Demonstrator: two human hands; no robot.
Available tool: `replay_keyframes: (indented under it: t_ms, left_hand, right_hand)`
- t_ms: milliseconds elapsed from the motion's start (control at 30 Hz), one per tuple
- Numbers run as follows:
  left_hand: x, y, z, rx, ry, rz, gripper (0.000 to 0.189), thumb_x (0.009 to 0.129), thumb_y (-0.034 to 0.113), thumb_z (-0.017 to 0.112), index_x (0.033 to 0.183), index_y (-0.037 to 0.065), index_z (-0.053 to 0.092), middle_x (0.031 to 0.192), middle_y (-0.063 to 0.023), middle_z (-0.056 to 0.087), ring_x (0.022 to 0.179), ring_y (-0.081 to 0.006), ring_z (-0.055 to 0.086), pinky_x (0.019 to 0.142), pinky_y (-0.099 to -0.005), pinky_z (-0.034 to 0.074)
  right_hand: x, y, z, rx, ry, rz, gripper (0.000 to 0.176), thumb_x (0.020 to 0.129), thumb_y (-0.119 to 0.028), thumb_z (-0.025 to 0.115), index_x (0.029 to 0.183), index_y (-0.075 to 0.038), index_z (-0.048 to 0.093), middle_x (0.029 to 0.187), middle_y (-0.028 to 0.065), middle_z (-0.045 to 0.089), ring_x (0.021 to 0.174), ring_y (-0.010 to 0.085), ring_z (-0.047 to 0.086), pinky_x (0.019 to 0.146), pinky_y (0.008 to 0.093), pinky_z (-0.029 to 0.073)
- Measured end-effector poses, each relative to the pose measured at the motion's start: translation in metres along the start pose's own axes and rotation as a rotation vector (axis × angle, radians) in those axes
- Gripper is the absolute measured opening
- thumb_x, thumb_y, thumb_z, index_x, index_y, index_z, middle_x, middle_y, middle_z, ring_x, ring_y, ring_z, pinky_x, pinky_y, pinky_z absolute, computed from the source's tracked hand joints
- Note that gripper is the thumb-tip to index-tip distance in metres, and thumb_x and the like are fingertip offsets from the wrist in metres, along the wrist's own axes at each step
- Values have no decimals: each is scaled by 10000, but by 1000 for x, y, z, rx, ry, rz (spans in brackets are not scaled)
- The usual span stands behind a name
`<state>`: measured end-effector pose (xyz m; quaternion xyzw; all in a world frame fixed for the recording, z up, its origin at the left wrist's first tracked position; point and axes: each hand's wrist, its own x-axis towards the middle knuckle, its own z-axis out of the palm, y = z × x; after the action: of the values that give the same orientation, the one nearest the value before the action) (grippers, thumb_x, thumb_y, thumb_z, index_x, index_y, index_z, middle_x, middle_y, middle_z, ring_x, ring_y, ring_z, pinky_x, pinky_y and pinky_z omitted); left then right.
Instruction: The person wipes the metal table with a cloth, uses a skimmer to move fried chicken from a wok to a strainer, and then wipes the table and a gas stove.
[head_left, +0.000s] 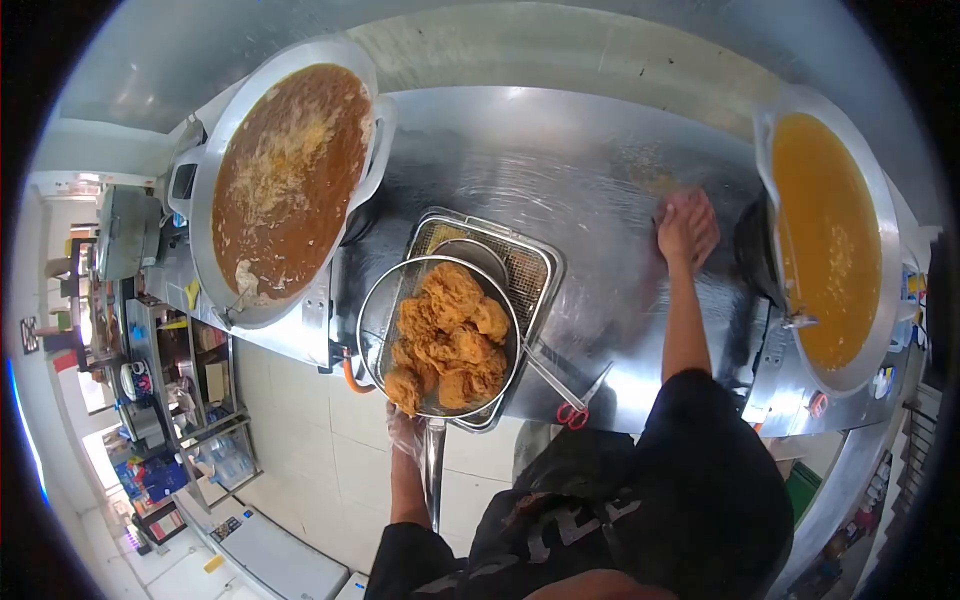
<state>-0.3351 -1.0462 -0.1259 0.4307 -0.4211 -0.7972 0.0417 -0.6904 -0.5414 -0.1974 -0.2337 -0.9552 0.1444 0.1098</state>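
My left hand (405, 430), in a clear plastic glove, is at the near rim of a round wire strainer (368, 290), beside its metal handle (434, 470). Its fingers are hidden behind a piece of fried chicken (403, 388) overhanging the rim, so I cannot tell whether they grip it. Several golden-brown chicken pieces (455, 335) fill the strainer, which overlaps a rectangular metal tray with a mesh rack (535, 275). My bare right hand (677, 240) is stretched forward on the steel counter (600, 220), closed over a reddish-brown cloth (703, 225).
A wide pan of dark oil (285, 190) with crumbs floating in it stands left. Another pan of yellower oil (835, 240) is at the right. Red-handled scissors (575, 412) lie at the counter's near edge, near a metal handle (550, 372). Shelves (190, 370) stand at lower left.
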Motion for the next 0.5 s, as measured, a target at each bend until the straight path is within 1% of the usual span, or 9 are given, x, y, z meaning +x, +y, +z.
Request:
replay_keyframes:
  t_ms: [100,167,200,233,300,367,433,467,500]
  left_hand:
    - [-2,-5,2,-13,38,19,360,874,130,556,1214,167,442,1066,-73,603,870,-202,636,641,-339,584]
    - [-8,-3,12,-54,34,51,368,877,149,566,1225,149,445,1098,-77,602,900,-212,638,663,-356,589]
    - [-9,-1,18,-62,28,85,376,878,160,571,1231,142,444,1109,-79,602,910,-216,638,668,-360,590]
    - [2,-12,-5,-63,-57,86,422,880,179,584,1268,133,423,1174,-85,575,988,-231,614,732,-384,580]
    - [1,-4,14,-99,-52,38,448,879,178,592,1286,135,412,1202,-90,555,1032,-229,591,772,-396,567]
    - [-11,-2,-5,-42,-38,-5,482,878,186,604,1308,130,395,1252,-87,517,1109,-223,545,839,-418,539]
    - [-10,3,-8,46,-46,-7,474,880,194,605,1302,128,401,1232,-79,532,1077,-218,564,808,-399,551]
    - [-7,5,-7,93,-64,-20,470,881,198,605,1299,127,404,1222,-74,540,1061,-215,574,793,-389,557]
    - [-3,7,-9,154,17,-78,436,889,204,594,1282,134,419,1195,-65,559,1016,-210,598,750,-367,574]
  right_hand:
    - [12,-64,5,-291,-265,-468,612,952,-402,335,1441,-72,173,1500,144,146,1396,322,86,1112,495,42]
    - [13,-118,30,-83,-199,-622,593,960,-413,294,1445,-92,177,1513,108,134,1403,303,68,1121,480,33]
    - [14,-157,18,-83,-260,-654,593,961,-415,284,1451,-103,167,1521,92,114,1406,297,54,1124,477,25]
    - [20,-193,8,-82,-316,-680,592,961,-418,274,1456,-114,157,1529,76,94,1408,291,40,1126,473,17]
    - [52,-243,63,-2,-284,-754,600,962,-422,254,1465,-120,126,1536,76,48,1409,299,16,1125,485,8]
    - [78,-284,106,101,-287,-729,601,957,-399,275,1466,-121,120,1536,79,49,1409,302,4,1123,490,-11]
    - [99,-294,112,71,-306,-729,607,953,-437,236,1460,-117,146,1530,87,94,1404,315,70,1121,494,40]
    - [107,-280,109,33,-297,-674,609,951,-443,237,1461,-121,144,1530,85,97,1405,311,69,1123,485,38]
    - [114,-263,104,-6,-285,-611,612,950,-448,237,1462,-126,142,1530,82,100,1406,308,69,1125,476,37]
